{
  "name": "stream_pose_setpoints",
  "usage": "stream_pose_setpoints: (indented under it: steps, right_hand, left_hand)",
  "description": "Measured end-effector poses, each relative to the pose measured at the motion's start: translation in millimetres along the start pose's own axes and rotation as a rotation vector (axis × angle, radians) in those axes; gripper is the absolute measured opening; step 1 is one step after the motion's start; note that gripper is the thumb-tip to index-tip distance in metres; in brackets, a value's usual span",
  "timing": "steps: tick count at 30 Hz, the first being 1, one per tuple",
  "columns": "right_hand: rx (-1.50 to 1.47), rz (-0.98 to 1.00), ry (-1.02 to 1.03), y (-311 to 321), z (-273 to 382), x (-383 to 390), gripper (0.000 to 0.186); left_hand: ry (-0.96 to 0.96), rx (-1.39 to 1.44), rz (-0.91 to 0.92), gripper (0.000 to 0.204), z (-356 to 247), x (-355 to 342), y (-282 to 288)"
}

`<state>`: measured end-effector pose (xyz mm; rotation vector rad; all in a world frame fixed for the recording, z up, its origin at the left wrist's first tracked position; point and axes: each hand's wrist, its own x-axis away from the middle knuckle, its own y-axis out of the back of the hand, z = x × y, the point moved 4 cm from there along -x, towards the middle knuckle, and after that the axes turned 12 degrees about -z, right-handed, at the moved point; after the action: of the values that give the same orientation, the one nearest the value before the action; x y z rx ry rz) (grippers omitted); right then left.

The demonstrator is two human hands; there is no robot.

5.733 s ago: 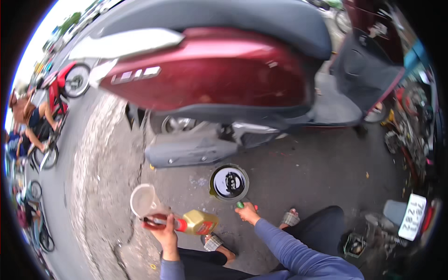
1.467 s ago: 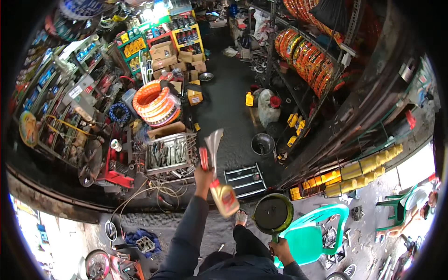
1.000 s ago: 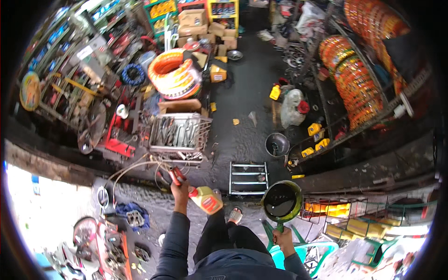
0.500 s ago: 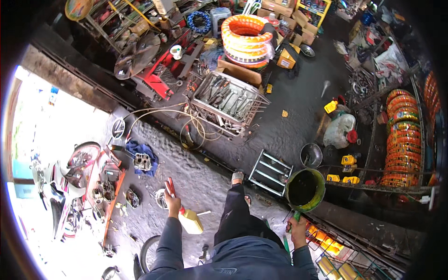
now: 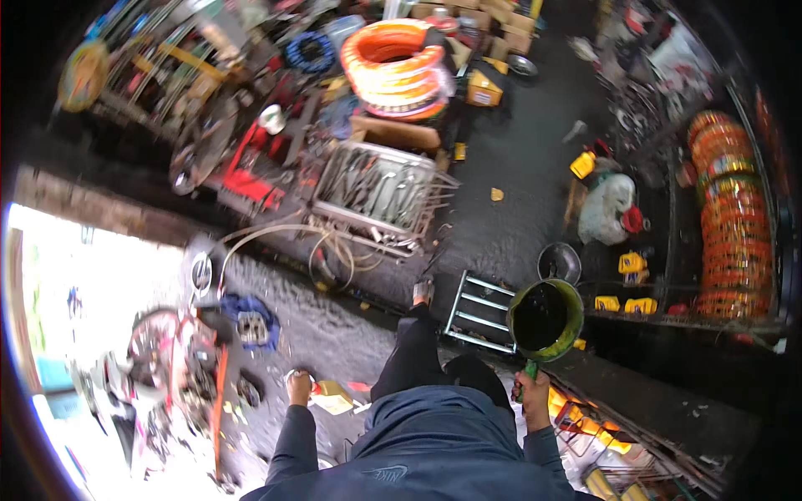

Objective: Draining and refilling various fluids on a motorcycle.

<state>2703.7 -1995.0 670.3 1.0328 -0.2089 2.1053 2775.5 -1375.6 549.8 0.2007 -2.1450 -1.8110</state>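
Note:
My left hand (image 5: 299, 387) is closed in a fist at the lower left. The neck of a yellow bottle (image 5: 334, 399) with red at its top sits against it, and the bottle appears to hang from this hand. A blurred red strip (image 5: 359, 386) shows just beyond the bottle; I cannot tell whether it is held. On the right, my right hand (image 5: 532, 391) wraps round the green handle (image 5: 531, 369) of a round pot, yellow-green at the rim (image 5: 576, 321). Its inside is dark.
A metal rack (image 5: 480, 311) lies left of the pot, with a dark bowl (image 5: 560, 263) beyond. Ahead stand a tool tray (image 5: 380, 188) and stacked orange-wrapped tyres (image 5: 393, 71). Motorcycle parts (image 5: 180, 359) cover the left floor; a raised edge crosses in front of my foot (image 5: 423, 292).
My left hand has moved down and slightly left with the yellow bottle. The red handles that stuck up from it no longer show there. The view has shifted; the pot stays in my right hand.

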Motion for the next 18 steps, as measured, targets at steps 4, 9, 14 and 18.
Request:
stream_pose_setpoints:
  steps: [4,9,14,18]
  right_hand:
    - [-0.185,-0.056,0.015,-21,-9,-45,0.012]
    - [-0.421,-0.324,-0.114,-31,-21,-107,0.013]
    - [-0.580,-0.547,-0.044,-38,-22,-162,0.014]
    - [-0.632,-0.686,-0.066,-46,3,-194,0.013]
  left_hand:
    - [-0.782,-0.395,-0.119,0.010,-61,-123,-4]
    - [-0.958,0.034,0.075,0.017,-311,-265,-10]
    - [-0.834,0.471,0.389,0.038,-597,-279,-42]
    - [-0.796,0.718,0.762,0.031,-744,-267,-164]
